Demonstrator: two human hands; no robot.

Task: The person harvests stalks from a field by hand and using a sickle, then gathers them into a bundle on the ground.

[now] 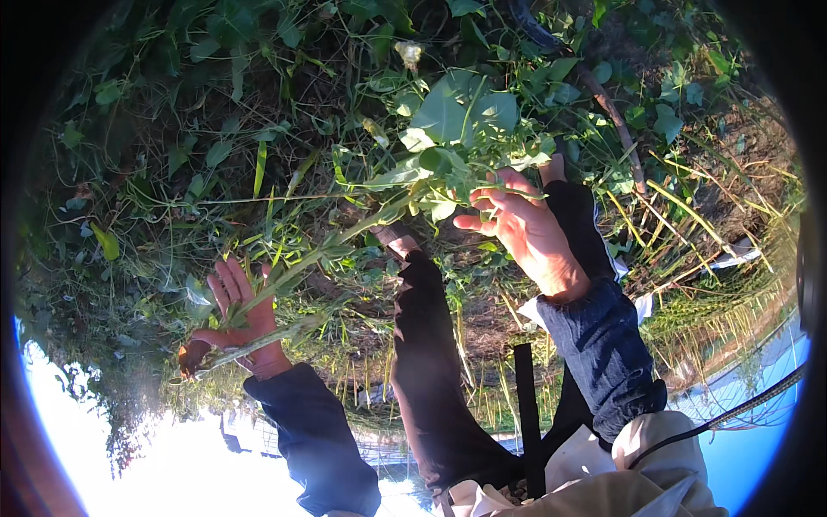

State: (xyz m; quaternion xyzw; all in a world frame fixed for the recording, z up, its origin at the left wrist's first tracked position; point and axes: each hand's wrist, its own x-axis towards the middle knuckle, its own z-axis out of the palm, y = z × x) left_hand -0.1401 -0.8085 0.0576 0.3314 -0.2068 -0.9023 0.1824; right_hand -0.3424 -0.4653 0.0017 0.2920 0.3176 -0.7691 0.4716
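Observation:
A long green leafy stalk slants up from lower left to upper centre, between my two hands. Its broad leaves spread at the upper end. My left hand, palm up and loosely bent, holds the lower part of the stalk across its palm. A second, thicker cut stem lies over the same hand near the thumb, with a brown dry piece by its end. My right hand is at the leafy top, its fingers loosely curled about a thin green stem and partly covered by leaves.
Tangled green vines cover the ground ahead. A brown branch lies at the upper right, near cut yellowish stalks. My dark-trousered legs and a black strap show below the hands. A dark cord curves at lower right.

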